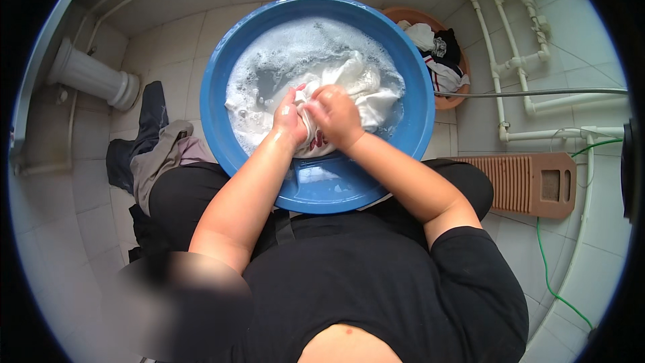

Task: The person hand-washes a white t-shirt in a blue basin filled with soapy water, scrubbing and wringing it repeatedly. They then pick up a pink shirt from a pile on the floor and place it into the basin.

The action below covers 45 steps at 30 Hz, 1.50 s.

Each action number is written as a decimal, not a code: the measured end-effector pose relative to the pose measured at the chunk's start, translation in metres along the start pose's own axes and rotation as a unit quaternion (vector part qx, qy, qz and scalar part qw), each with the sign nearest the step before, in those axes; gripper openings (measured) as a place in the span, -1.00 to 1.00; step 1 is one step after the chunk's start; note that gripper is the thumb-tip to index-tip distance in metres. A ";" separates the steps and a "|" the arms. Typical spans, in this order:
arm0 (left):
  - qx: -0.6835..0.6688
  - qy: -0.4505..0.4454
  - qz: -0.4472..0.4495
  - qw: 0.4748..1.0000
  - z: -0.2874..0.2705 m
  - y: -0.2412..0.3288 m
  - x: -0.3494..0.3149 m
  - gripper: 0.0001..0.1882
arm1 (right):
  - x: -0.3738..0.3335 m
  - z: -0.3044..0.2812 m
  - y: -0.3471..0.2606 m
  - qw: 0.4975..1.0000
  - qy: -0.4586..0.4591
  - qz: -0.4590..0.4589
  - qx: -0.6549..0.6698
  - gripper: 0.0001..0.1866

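Observation:
A round blue basin [213, 104] holds foamy water [295, 40] and a wet white garment [368, 87]. Over the near middle of the basin, my left hand [290, 119] grips a bunched part of the garment, palm turned partly up. Close beside it my right hand [336, 113] has its fingers curled onto the same bunch, knuckles up. Folds of cloth lie between the two hands and partly hide the fingers. Dark red spots show at the cloth below the hands; I cannot tell whether they are nails or a pattern.
An orange-brown tub [459, 47] of clothes stands behind right. To the right lies a brown washboard [517, 178], near a grey hose [537, 93], a green cord [545, 262] and white pipes [496, 87]. On the left are dark and grey clothes [153, 141] and a white column [94, 77].

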<state>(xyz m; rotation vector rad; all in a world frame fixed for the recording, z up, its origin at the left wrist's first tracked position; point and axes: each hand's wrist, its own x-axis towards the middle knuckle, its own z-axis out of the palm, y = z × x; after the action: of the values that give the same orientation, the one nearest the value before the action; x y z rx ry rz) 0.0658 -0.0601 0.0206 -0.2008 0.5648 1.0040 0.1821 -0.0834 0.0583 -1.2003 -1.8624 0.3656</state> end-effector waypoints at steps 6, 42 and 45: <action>0.243 0.096 0.051 0.964 -0.015 -0.005 0.003 -0.63 | -0.009 0.007 -0.016 0.994 -0.055 -0.086 -0.028 -0.73; 0.199 -0.049 0.041 0.978 0.008 -0.010 -0.010 -0.69 | -0.014 -0.037 0.151 0.775 -0.352 0.479 -0.216 -0.43; 0.115 -0.038 0.014 0.992 -0.014 -0.002 0.006 -0.64 | -0.012 -0.031 0.144 0.802 -0.310 0.437 -0.263 -0.49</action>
<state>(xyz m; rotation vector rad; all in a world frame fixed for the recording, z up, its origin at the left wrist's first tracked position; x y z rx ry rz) 0.0652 -0.0629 0.0055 0.0508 0.6095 0.9610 0.2935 -0.0283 -0.0215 -2.5812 -1.8551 0.8587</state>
